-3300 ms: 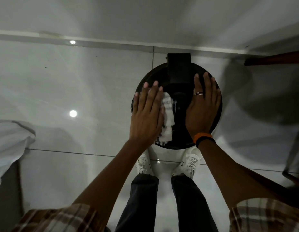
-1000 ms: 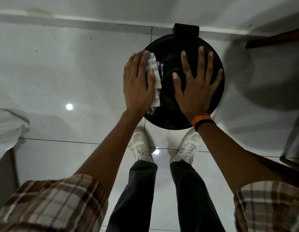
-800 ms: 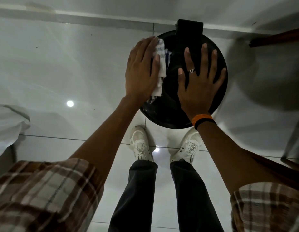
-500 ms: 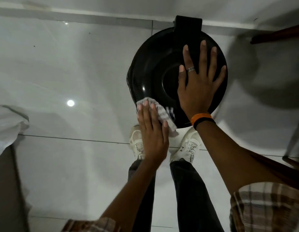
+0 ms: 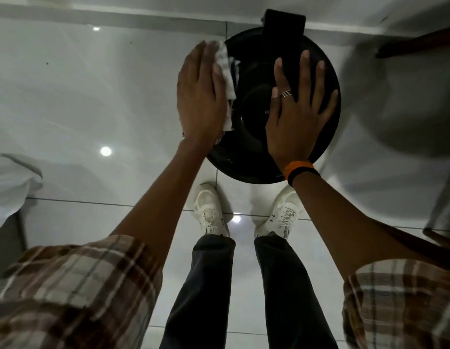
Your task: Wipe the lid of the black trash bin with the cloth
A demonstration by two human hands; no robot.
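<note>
A round black trash bin stands on the tiled floor below me, its glossy lid [image 5: 251, 147] facing up. My left hand [image 5: 201, 96] lies flat on the lid's left edge and presses a white checked cloth [image 5: 226, 74] against it; most of the cloth is hidden under the palm. My right hand [image 5: 294, 114] rests spread flat on the lid's right half, holding nothing, with a ring on one finger and an orange and black band at the wrist.
The bin's black hinge block [image 5: 283, 21] sits at the far rim, against the wall base. My white shoes [image 5: 211, 212] stand just in front of the bin. A white fabric [image 5: 9, 182] is at the left, a dark wooden piece [image 5: 418, 44] at the upper right.
Half a second ago my left hand held the cloth at the lid's near edge; it has swept up along the left rim to the far left. My right hand stayed put.
</note>
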